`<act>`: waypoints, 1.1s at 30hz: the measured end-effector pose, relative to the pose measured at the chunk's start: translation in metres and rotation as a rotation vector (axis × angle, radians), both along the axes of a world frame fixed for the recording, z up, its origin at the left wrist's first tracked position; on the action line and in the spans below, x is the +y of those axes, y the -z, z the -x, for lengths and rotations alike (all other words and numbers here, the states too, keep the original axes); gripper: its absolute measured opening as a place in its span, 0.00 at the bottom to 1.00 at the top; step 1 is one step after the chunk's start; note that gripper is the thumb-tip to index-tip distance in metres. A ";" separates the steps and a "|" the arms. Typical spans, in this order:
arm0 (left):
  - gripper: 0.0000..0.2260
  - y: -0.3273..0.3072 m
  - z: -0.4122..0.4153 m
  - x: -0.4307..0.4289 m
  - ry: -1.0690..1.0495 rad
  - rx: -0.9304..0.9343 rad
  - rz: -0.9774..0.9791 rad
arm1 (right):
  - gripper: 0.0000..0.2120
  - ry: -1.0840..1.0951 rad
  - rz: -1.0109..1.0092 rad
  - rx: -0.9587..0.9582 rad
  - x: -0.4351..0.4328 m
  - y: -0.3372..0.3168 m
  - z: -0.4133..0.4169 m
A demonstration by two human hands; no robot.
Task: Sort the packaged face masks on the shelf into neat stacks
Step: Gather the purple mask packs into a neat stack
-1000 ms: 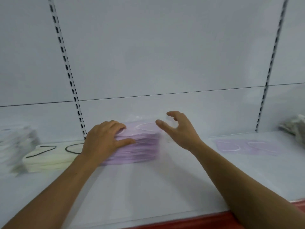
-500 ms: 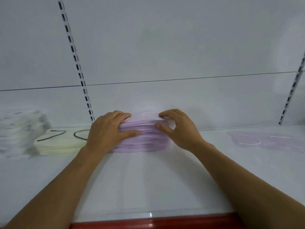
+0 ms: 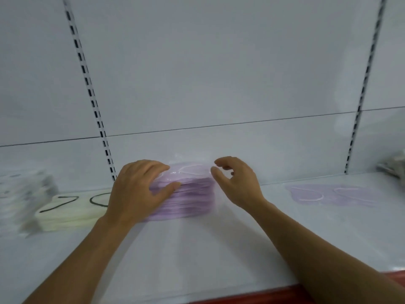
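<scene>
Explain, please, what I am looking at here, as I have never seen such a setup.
No machine here: a person wears a camera on the head, looking forward and down, so you see their own arms. The white shelf holds a purple stack of packaged masks in the middle, a cream stack to its left, a blurred white stack further left, and loose purple packs flat to the right. The left hand grips the purple stack's left end; the right hand hovers by its right end, fingers loosely curled, holding nothing.

Close head view toward shelf (image 3: 197, 249)
</scene>
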State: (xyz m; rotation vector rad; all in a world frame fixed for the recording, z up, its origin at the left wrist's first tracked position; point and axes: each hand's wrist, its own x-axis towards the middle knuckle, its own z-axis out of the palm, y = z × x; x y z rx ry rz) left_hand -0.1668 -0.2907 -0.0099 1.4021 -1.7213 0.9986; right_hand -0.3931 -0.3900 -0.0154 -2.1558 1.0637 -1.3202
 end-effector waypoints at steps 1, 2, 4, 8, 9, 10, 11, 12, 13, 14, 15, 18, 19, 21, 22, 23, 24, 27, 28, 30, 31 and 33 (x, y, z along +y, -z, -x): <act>0.22 -0.004 0.008 0.002 0.022 -0.022 0.005 | 0.13 0.027 -0.008 0.024 -0.001 -0.004 0.003; 0.19 -0.008 0.019 0.004 0.052 -0.023 -0.009 | 0.12 0.051 -0.018 0.059 -0.004 -0.009 0.008; 0.14 -0.015 0.052 0.009 0.114 0.018 -0.085 | 0.13 0.085 -0.036 0.166 -0.012 -0.018 0.020; 0.15 -0.017 0.134 0.009 0.169 0.142 -0.385 | 0.14 0.174 -0.052 0.468 -0.033 -0.024 0.064; 0.15 -0.014 0.153 0.006 0.174 0.145 -0.470 | 0.14 0.200 -0.063 0.519 -0.038 -0.023 0.080; 0.14 -0.010 0.170 0.001 0.180 0.141 -0.547 | 0.14 0.225 -0.077 0.558 -0.042 -0.021 0.096; 0.14 -0.006 0.186 -0.005 0.185 0.140 -0.612 | 0.14 0.246 -0.092 0.590 -0.047 -0.018 0.114; 0.13 -0.004 0.201 -0.012 0.183 0.146 -0.671 | 0.14 0.265 -0.114 0.617 -0.051 -0.016 0.132; 0.13 -0.002 0.214 -0.020 0.177 0.164 -0.728 | 0.15 0.284 -0.141 0.644 -0.054 -0.013 0.151; 0.12 0.000 0.226 -0.030 0.171 0.191 -0.785 | 0.15 0.306 -0.175 0.668 -0.058 -0.010 0.171; 0.12 0.003 0.236 -0.042 0.166 0.228 -0.832 | 0.16 0.330 -0.208 0.691 -0.061 -0.008 0.190; 0.12 0.010 0.262 -0.080 0.130 0.329 -0.912 | 0.16 0.405 -0.275 0.731 -0.069 0.002 0.240; 0.14 0.012 0.269 -0.093 0.113 0.348 -0.918 | 0.16 0.425 -0.283 0.727 -0.071 0.006 0.251; 0.19 0.015 0.282 -0.119 0.058 0.374 -0.924 | 0.15 0.448 -0.265 0.697 -0.073 0.017 0.261; 0.21 0.017 0.287 -0.130 0.018 0.372 -0.934 | 0.15 0.449 -0.247 0.684 -0.074 0.022 0.263; 0.23 0.019 0.292 -0.138 -0.023 0.367 -0.954 | 0.16 0.444 -0.227 0.675 -0.075 0.025 0.263; 0.23 0.021 0.294 -0.144 -0.052 0.370 -0.977 | 0.16 0.437 -0.209 0.665 -0.077 0.027 0.262; 0.21 0.027 0.294 -0.154 -0.047 0.453 -1.003 | 0.14 0.417 -0.196 0.601 -0.084 0.029 0.265; 0.20 0.028 0.292 -0.156 -0.027 0.503 -1.001 | 0.14 0.409 -0.203 0.579 -0.087 0.030 0.266; 0.11 0.032 0.290 -0.159 0.031 0.602 -0.985 | 0.13 0.387 -0.217 0.539 -0.090 0.033 0.268; 0.06 0.033 0.290 -0.158 0.054 0.634 -0.965 | 0.13 0.374 -0.218 0.512 -0.091 0.034 0.268; 0.03 0.035 0.289 -0.155 0.087 0.665 -0.891 | 0.16 0.366 -0.219 0.425 -0.092 0.034 0.267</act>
